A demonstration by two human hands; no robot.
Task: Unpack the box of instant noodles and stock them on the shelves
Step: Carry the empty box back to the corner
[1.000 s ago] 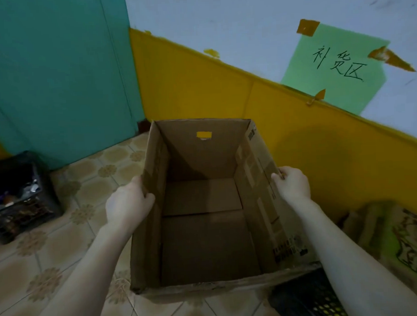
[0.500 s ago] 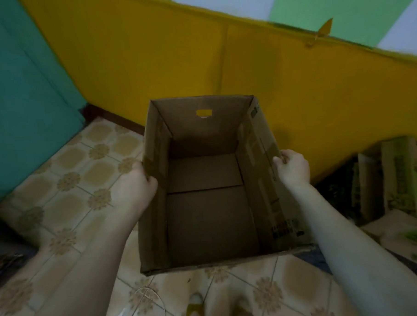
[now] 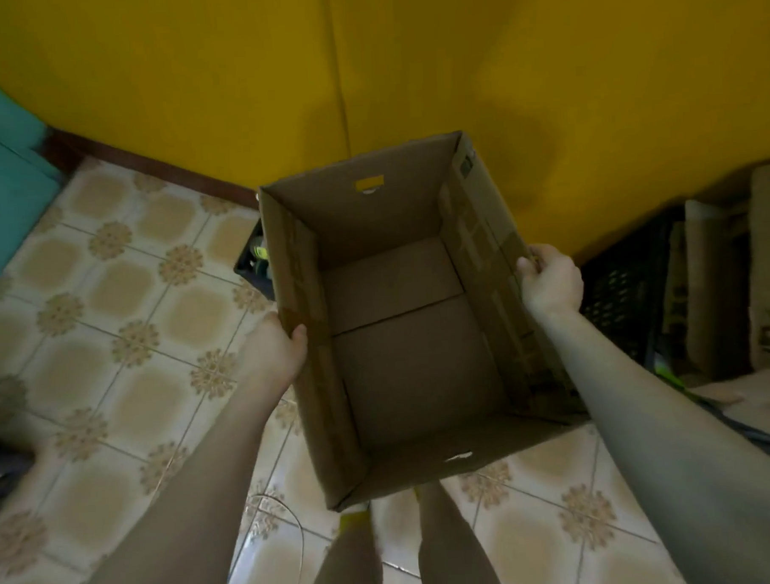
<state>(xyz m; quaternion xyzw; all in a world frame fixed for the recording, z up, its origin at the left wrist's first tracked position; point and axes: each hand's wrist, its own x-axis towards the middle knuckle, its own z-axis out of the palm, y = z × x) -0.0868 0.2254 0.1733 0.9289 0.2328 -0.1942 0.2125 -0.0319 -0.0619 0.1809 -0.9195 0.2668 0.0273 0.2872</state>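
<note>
Box empty, held above floor; left hand gripped 9 o'clock wall, right hand gripped 3 o'clock wall.

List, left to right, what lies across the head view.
teal panel → tiled floor → left hand → cardboard box → right hand → black crate → stacked cardboard

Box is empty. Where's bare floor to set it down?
Widest bare tiles: left of the cardboard box, between the teal panel and the yellow wall. Smaller patch lower right, beside the legs. Crowded right: black crate, stacked cardboard. A dark object sits at the box's far-left corner.
</note>
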